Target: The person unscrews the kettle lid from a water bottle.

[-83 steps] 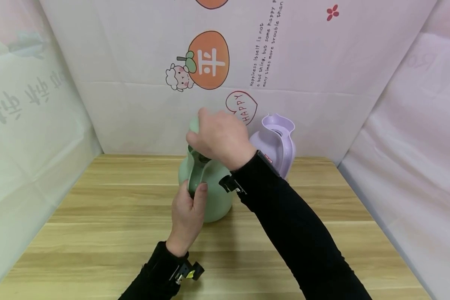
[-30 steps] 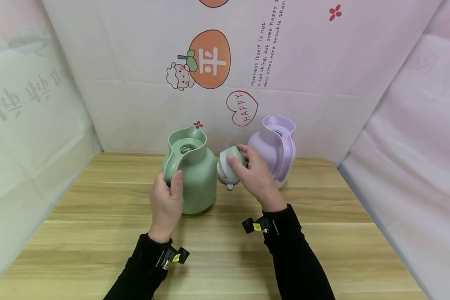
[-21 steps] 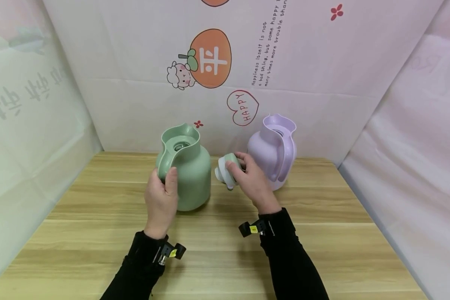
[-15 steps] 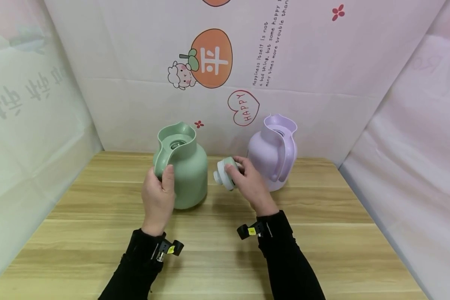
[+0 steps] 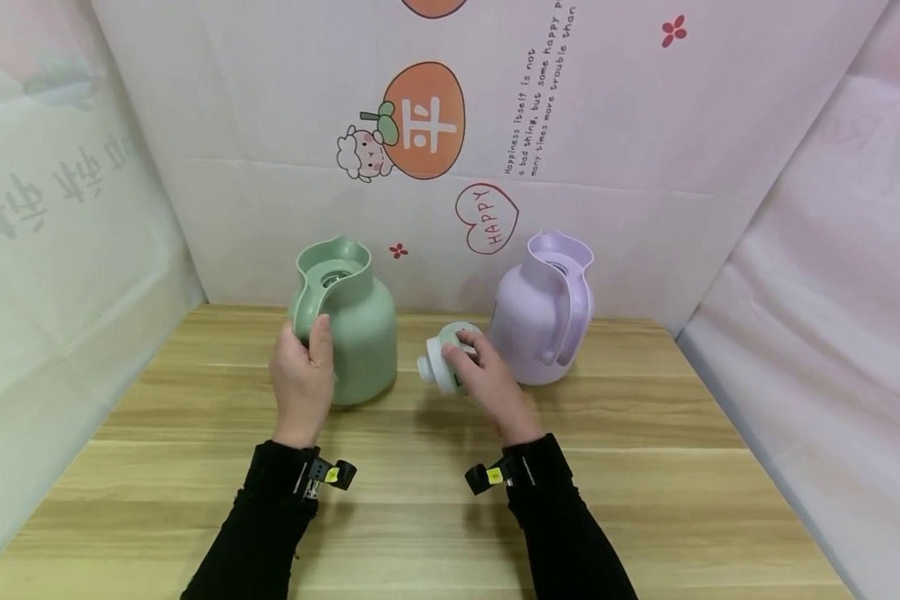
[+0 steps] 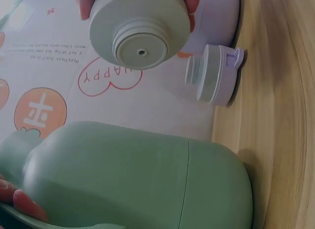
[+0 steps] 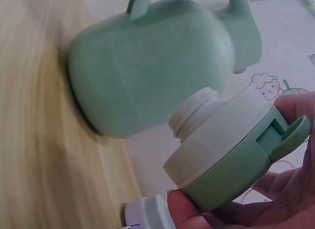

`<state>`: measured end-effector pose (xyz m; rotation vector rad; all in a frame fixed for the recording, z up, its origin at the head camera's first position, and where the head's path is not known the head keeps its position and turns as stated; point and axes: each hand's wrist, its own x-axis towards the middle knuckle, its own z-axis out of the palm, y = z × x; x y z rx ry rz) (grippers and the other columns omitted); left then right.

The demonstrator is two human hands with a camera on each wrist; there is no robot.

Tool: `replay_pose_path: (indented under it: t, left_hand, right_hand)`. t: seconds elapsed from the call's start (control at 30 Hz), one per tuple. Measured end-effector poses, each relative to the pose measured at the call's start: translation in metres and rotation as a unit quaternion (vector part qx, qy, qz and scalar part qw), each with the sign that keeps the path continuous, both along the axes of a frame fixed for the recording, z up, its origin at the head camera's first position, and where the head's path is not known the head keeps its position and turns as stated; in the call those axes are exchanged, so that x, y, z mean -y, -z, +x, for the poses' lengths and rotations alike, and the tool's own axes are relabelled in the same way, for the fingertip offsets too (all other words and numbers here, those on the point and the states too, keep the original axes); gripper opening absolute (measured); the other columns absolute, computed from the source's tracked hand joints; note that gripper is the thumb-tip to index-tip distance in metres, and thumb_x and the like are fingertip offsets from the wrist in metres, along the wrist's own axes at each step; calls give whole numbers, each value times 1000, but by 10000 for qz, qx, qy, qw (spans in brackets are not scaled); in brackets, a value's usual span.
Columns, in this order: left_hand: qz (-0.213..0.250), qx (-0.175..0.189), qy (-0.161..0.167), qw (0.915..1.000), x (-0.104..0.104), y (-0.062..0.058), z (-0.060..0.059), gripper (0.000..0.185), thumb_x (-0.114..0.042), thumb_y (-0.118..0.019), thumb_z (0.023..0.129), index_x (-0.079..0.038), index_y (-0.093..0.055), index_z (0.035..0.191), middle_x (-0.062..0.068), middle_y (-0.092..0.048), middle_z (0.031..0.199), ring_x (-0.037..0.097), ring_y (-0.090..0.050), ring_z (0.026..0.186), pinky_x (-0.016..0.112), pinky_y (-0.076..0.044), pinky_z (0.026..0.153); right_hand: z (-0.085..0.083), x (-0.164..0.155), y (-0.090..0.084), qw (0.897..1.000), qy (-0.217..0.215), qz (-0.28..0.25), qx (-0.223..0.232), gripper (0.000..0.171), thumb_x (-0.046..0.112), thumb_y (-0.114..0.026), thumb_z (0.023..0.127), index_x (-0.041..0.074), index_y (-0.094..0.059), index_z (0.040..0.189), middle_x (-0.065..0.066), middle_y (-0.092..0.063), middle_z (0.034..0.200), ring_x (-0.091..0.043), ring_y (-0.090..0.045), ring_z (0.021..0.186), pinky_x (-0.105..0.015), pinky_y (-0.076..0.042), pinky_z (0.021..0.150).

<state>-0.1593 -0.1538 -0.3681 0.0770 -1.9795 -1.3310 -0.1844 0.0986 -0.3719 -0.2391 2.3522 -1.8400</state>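
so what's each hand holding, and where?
Left hand grips the green jug by its handle. Right hand holds the green lid by its cap end, threaded plug pointing away.

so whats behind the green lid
A purple lid lies on its side on the table, by the purple jug. In the head view the right hand and green lid cover it.

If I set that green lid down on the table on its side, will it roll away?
Likely yes: the green lid held by the right hand is round with a narrower threaded neck, so it would probably roll in a curve. Its side tab may stop it. Rigid plastic, looks light. Standing it flat on the wooden table seems safer.
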Motion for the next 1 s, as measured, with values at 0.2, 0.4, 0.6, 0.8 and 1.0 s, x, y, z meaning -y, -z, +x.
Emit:
replay_pose_path:
  t: [0.2, 0.4, 0.6, 0.8, 1.0]
  left_hand:
    - [72, 123, 2, 9999, 6, -1, -7, 54, -45, -50, 109, 6, -59, 123, 22, -66, 106, 34, -65, 98, 45, -46, 79]
    - [18, 165, -51, 9998, 12, -1, -14, 54, -46, -48, 109, 5, -58, 122, 19, -62, 100, 33, -62, 90, 42, -43, 76]
    - [5, 156, -62, 9999, 18, -2, -22, 54, -47, -47, 109, 6, -57, 121, 20, -62, 102, 35, -61, 92, 43, -42, 77]
    - [-21, 206, -137, 9997, 24, -1, -28, 56, -47, -47, 109, 7, -55, 113, 19, -57, 94, 34, -55, 82, 42, -40, 71]
    - [-19, 208, -112, 9997, 30, -2, -34, 56, -49, -47, 109, 7, -55, 112, 17, -54, 92, 33, -53, 82, 41, -39, 72]
  right_hand:
    - [-1, 3, 11, 9998, -90, -110, 125, 73, 59, -56, 102, 18, -40, 160, -12, -56, 146, -30, -58, 126, -48, -52, 93]
    - [-1, 7, 17, 9987, -176, -334, 335, 67, 58, -55, 103, 20, -42, 158, -12, -54, 145, -30, -56, 124, -49, -53, 97]
    - [-2, 12, 21, 9970, -289, -505, 504, 68, 57, -55, 103, 17, -42, 157, -12, -52, 144, -30, -55, 124, -49, -52, 101]
    - [-4, 19, 24, 9942, -293, -801, 658, 67, 54, -54, 105, 14, -42, 156, -14, -51, 143, -30, -54, 125, -53, -52, 103]
    - [-7, 28, 27, 9852, -342, -1398, 929, 62, 49, -51, 107, 11, -42, 155, -17, -51, 140, -28, -55, 122, -55, -51, 104]
